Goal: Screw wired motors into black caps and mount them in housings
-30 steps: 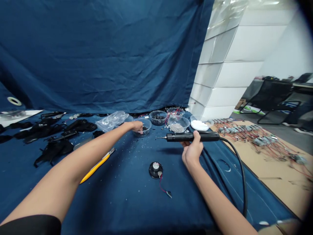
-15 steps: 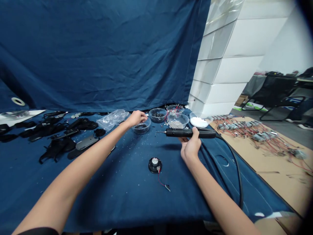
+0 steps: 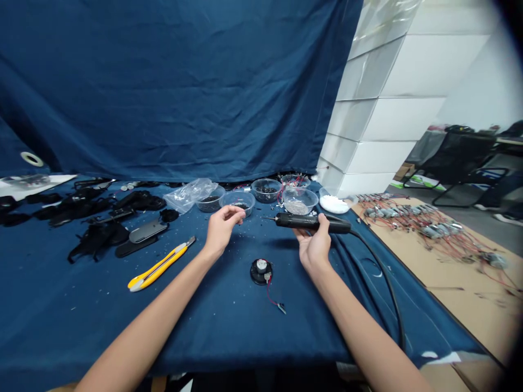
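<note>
My right hand is shut around the black handle of a soldering iron, whose thin metal tip points left and whose black cable trails down the right side. My left hand hangs in the air just in front of a clear plastic bowl, fingers curled together. Anything small between those fingers is hidden. Below and between my hands, a small round speaker lies on the blue cloth, with a red wire running from it.
A yellow utility knife lies left of my left hand, beyond it black plastic parts. Further clear bowls and a plastic bag stand at the back. Wired motors lie on cardboard to the right.
My left hand has moved back toward me, away from the bowl. The bowl now shows fully, and the yellow knife is uncovered. The soldering iron stays in my right hand.
</note>
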`<action>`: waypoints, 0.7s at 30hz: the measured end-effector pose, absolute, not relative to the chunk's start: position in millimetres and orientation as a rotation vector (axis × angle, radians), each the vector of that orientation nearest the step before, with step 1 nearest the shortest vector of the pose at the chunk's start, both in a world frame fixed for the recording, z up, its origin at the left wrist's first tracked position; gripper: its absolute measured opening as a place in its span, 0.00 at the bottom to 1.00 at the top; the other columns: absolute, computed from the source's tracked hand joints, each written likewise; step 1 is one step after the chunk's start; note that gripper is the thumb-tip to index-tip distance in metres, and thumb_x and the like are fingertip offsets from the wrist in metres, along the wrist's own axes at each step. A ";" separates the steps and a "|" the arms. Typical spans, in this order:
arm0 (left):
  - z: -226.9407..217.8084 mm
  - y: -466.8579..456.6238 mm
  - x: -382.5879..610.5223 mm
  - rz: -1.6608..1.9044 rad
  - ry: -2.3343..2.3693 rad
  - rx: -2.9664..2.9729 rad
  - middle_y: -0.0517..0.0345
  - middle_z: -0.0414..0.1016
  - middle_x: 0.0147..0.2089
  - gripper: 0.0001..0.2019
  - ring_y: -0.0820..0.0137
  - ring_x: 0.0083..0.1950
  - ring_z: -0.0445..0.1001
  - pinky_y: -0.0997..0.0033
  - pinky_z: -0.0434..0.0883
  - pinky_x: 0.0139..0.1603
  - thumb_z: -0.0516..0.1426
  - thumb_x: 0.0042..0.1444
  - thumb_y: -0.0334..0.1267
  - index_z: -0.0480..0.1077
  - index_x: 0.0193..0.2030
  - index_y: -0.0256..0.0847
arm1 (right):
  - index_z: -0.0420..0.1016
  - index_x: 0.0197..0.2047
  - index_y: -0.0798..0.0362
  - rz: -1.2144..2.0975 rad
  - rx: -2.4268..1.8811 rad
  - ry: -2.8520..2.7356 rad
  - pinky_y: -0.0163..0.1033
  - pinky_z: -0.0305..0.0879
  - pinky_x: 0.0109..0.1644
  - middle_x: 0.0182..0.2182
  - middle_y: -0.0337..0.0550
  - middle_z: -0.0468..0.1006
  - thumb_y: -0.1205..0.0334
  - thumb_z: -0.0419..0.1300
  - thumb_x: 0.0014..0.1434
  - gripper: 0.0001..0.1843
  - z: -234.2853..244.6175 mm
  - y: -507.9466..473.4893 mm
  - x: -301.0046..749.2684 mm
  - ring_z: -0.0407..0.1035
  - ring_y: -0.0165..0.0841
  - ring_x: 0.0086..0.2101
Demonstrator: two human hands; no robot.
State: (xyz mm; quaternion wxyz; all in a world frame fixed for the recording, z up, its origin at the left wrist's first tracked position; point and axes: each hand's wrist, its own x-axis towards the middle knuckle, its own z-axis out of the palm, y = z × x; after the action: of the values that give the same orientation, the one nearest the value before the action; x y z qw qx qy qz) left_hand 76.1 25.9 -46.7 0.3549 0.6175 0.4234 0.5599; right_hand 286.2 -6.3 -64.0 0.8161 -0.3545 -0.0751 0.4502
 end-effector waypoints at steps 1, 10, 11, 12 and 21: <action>-47.5 24.6 75.5 1.446 1.090 1.584 0.58 0.74 0.30 0.10 0.72 0.31 0.71 0.73 0.68 0.36 0.61 0.51 0.41 0.74 0.34 0.36 | 0.66 0.40 0.54 0.964 -0.761 -0.163 0.49 0.74 0.42 0.27 0.37 0.74 0.50 0.62 0.51 0.19 -64.8 -6.6 284.7 0.74 0.34 0.31; -50.1 13.0 79.8 1.388 1.028 1.519 0.56 0.77 0.35 0.11 0.71 0.34 0.72 0.72 0.69 0.39 0.63 0.50 0.42 0.77 0.37 0.38 | 0.65 0.39 0.53 0.978 -0.801 -0.202 0.49 0.73 0.41 0.26 0.35 0.72 0.49 0.62 0.51 0.19 -69.2 -10.0 274.1 0.73 0.34 0.30; -50.6 11.7 81.2 1.383 1.004 1.502 0.56 0.77 0.36 0.11 0.71 0.34 0.72 0.71 0.70 0.39 0.63 0.50 0.41 0.77 0.39 0.38 | 0.65 0.39 0.53 0.978 -0.799 -0.208 0.49 0.73 0.42 0.26 0.36 0.73 0.49 0.62 0.51 0.19 -69.4 -10.1 273.7 0.73 0.34 0.30; -51.0 10.5 82.6 1.379 0.984 1.489 0.56 0.77 0.36 0.12 0.71 0.34 0.72 0.71 0.70 0.39 0.62 0.50 0.41 0.76 0.40 0.39 | 0.65 0.39 0.53 0.978 -0.796 -0.212 0.49 0.73 0.42 0.27 0.36 0.73 0.49 0.62 0.51 0.19 -69.5 -10.2 273.3 0.73 0.34 0.30; -52.9 6.2 89.3 1.404 1.000 1.474 0.59 0.74 0.30 0.09 0.72 0.32 0.71 0.72 0.69 0.38 0.61 0.52 0.41 0.73 0.32 0.37 | 0.66 0.39 0.53 0.993 -0.805 -0.218 0.47 0.73 0.41 0.27 0.36 0.73 0.49 0.63 0.50 0.19 -69.7 -10.9 270.6 0.73 0.33 0.30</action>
State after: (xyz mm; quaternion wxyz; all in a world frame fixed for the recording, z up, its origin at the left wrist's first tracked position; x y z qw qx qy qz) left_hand 89.3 6.2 -52.9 0.4230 0.5888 0.3996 0.5611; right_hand 270.6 -10.9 -69.7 0.7970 -0.3748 -0.1016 0.4626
